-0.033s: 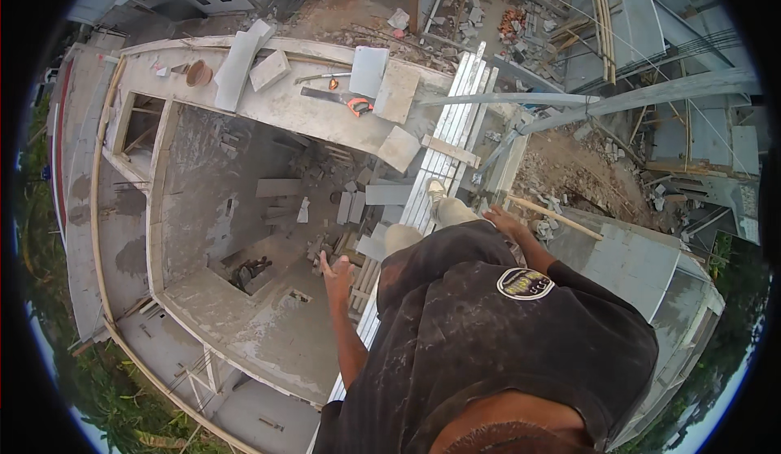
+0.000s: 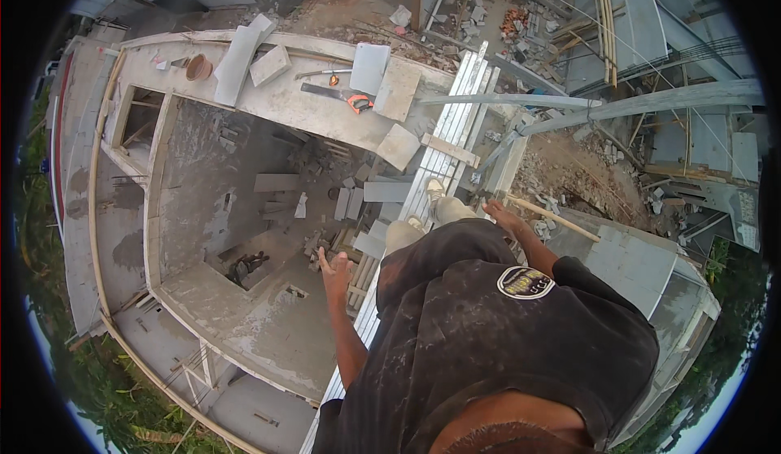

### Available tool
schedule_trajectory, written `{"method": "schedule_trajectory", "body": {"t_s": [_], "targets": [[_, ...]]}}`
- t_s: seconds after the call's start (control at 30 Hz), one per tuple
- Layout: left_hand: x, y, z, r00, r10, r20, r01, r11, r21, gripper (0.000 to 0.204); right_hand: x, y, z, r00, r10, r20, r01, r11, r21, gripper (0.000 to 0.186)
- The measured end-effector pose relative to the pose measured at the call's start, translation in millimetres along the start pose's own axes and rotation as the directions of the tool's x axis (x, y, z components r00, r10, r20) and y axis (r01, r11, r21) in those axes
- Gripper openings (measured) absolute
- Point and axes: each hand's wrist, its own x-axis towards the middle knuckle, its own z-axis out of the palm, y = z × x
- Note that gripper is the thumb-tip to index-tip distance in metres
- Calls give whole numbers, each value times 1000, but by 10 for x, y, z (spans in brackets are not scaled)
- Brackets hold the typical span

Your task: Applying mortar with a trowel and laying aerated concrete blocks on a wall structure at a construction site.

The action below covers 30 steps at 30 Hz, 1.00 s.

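My left hand (image 2: 334, 267) is held out in the air over the open room below, its fingers apart and nothing in them. On the other side, my right hand (image 2: 504, 217) hovers near the end of a wooden pole (image 2: 560, 220); its fingers look stretched out and it holds nothing I can see. Under me runs a walkway of silvery metal beams (image 2: 449, 124), with a pale shoe (image 2: 435, 187) standing on it. A short wooden plank (image 2: 451, 150) lies across the beams just ahead of that shoe.
On the wall top ahead lie a handsaw (image 2: 335, 96) with an orange handle, a hammer-like tool (image 2: 324, 72), pale blocks (image 2: 399, 146) and a brown pot (image 2: 198, 68). A slanting grey beam (image 2: 643, 106) crosses at right. Deep drops flank the walkway, with rubble (image 2: 590, 173) below.
The toe of my left shoe now shows beside my left knee. Both hands keep nearly the same places and the view has shifted slightly.
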Motion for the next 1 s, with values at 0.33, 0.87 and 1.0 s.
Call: {"method": "schedule_trajectory", "body": {"t_s": [0.33,0.87,1.0], "targets": [[269,214,104,983,98,-158,-116,987,-107,89,-130,-840,-499,997,-6,76,19,985,-173,86],[-18,-268,2819,755,-649,-93,510,671,-538,92,2209,-3723,-1203,780,-411,472,604,297,-740,64],[225,-171,3647,782,-623,35,542,650,-533,97,2709,-3955,-1369,792,-389,471,569,186,-801,62]]}}
